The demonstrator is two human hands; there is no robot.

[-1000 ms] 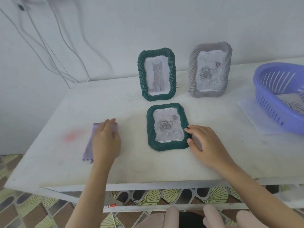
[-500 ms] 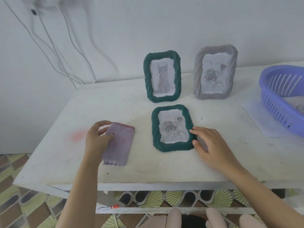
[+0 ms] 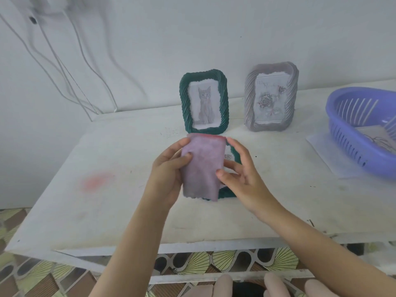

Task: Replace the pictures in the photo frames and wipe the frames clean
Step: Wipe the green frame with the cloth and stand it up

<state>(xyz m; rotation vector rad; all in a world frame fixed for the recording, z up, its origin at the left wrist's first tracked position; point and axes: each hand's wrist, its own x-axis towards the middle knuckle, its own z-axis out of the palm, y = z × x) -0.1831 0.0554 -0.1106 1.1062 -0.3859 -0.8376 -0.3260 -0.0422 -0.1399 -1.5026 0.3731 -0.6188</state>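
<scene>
Purple cloth (image 3: 201, 168) above flat green frame (image 3: 229, 192): left hand (image 3: 167, 179) fingers grip it, right hand (image 3: 244, 181) pinches its edge

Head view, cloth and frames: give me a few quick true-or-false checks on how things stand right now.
1. The left hand holds the purple cloth. True.
2. The cat frame lies flat. False: it stands upright.
3. The grey frame shows roses. True.
4. The blue basket sits left of the frames. False: it is at the right.
5. The right hand is clear of the cloth. False: its thumb is on the cloth.
</scene>
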